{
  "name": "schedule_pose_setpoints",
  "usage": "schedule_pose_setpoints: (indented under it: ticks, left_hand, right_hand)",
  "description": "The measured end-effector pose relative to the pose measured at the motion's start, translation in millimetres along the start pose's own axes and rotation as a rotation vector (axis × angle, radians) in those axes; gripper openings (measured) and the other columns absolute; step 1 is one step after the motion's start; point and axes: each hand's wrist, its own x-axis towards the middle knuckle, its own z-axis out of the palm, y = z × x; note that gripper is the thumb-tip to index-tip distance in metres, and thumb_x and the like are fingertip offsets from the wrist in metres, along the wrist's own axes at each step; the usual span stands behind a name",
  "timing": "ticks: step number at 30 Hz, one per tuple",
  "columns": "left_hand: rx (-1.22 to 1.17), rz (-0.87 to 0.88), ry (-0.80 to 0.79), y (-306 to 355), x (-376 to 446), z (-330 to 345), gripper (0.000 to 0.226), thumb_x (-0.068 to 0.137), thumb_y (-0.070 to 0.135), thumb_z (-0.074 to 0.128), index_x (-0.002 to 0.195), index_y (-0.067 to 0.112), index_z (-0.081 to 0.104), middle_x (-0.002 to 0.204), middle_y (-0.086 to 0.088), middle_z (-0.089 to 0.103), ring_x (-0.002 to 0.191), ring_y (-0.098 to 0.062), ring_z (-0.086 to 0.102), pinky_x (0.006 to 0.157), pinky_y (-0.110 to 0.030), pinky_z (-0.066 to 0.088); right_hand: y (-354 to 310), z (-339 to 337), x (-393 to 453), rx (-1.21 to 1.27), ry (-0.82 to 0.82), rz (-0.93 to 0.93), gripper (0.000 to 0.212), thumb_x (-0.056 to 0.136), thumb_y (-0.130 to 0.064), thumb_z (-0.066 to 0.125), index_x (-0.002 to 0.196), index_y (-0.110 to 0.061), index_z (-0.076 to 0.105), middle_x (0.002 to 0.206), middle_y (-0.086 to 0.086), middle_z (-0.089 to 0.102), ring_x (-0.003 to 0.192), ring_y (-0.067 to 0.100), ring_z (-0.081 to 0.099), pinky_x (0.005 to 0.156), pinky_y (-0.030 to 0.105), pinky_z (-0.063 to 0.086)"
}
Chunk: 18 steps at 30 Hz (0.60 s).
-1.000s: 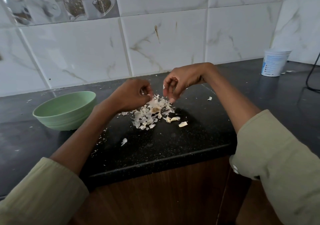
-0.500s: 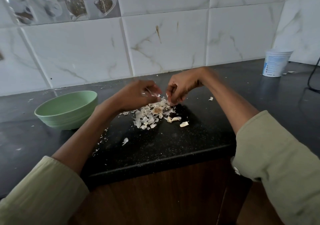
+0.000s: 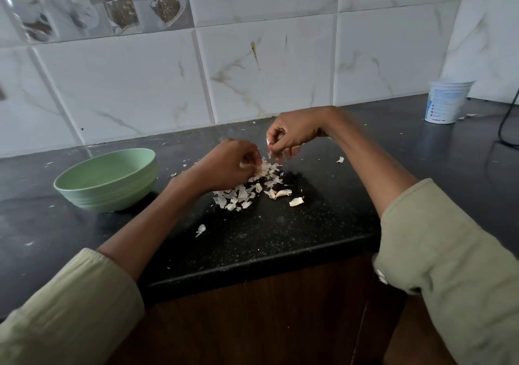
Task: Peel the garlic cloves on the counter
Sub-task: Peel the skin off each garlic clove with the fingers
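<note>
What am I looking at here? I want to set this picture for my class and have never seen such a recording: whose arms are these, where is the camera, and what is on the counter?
No machine here: the arms belong to a person wearing a camera on the head, looking forward and down. The left hand and right hand work over a pile of garlic skins on the dark counter. The left fingers curl round something pale at the pile, probably a clove, mostly hidden. The right fingers pinch a scrap of skin. A few cloves lie beside the pile. A green bowl stands to the left, a white tub far right by the tiled wall.
</note>
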Motion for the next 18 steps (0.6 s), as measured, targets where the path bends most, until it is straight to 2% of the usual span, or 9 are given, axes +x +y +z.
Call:
schedule_pose_setpoints:
  ticks: [4,7,9,12,15,18]
  left_hand:
    - [-0.094,-0.095,0.097,-4.7,-3.4,-11.7,0.007,0.102,0.018,0.064,0.103,0.013,0.069,0.093,0.003,0.074,0.087,-0.012,0.069,0.08,-0.023,0.054]
    - [-0.068,-0.132,0.064,-13.5,-5.9,-14.8,0.006,0.099,0.013,0.066,0.101,0.014,0.071,0.093,0.002,0.073,0.087,-0.014,0.069,0.083,-0.031,0.056]
    - [-0.061,-0.156,0.045,-17.8,-6.7,-17.1,0.013,0.095,0.009,0.064,0.097,0.017,0.074,0.091,0.004,0.075,0.086,-0.013,0.07,0.082,-0.032,0.057]
    - [-0.06,-0.193,0.019,-19.2,-6.9,-21.8,0.026,0.093,0.006,0.06,0.089,0.023,0.079,0.084,0.006,0.076,0.078,-0.014,0.07,0.074,-0.031,0.053]
    - [-0.08,-0.219,0.015,-17.3,-6.7,-24.1,0.032,0.092,0.003,0.058,0.085,0.027,0.08,0.079,0.001,0.075,0.077,-0.028,0.069,0.072,-0.041,0.055]
    - [-0.102,-0.261,0.047,-14.9,-6.4,-26.2,0.035,0.093,0.002,0.054,0.08,0.023,0.078,0.078,0.0,0.074,0.073,-0.029,0.065,0.067,-0.033,0.049]
  right_hand:
    - [-1.3,-0.3,-0.2,-0.008,0.011,0.0,0.009,0.1,-0.018,0.069,0.099,-0.01,0.073,0.094,0.004,0.079,0.073,0.005,0.072,0.071,0.023,0.056]
    - [0.1,1.4,1.7,-0.009,-0.003,0.004,0.008,0.1,-0.019,0.069,0.098,-0.011,0.072,0.095,0.004,0.08,0.075,0.006,0.072,0.074,0.025,0.057]
    - [0.4,1.7,2.2,0.0,-0.02,0.003,0.008,0.1,-0.019,0.069,0.1,-0.011,0.072,0.094,0.004,0.079,0.076,0.007,0.072,0.075,0.026,0.057]
    - [0.4,1.4,2.7,0.022,-0.046,-0.004,0.015,0.099,-0.015,0.069,0.111,-0.005,0.071,0.092,0.005,0.078,0.076,0.01,0.07,0.074,0.026,0.057]
    - [0.1,1.9,4.4,0.042,-0.058,-0.024,0.018,0.099,-0.013,0.069,0.115,-0.005,0.072,0.094,0.009,0.077,0.076,0.012,0.069,0.074,0.026,0.056]
    - [-0.4,2.5,6.3,0.046,-0.034,-0.053,0.019,0.098,-0.018,0.073,0.111,-0.006,0.076,0.094,0.008,0.077,0.075,0.008,0.07,0.072,0.023,0.057]
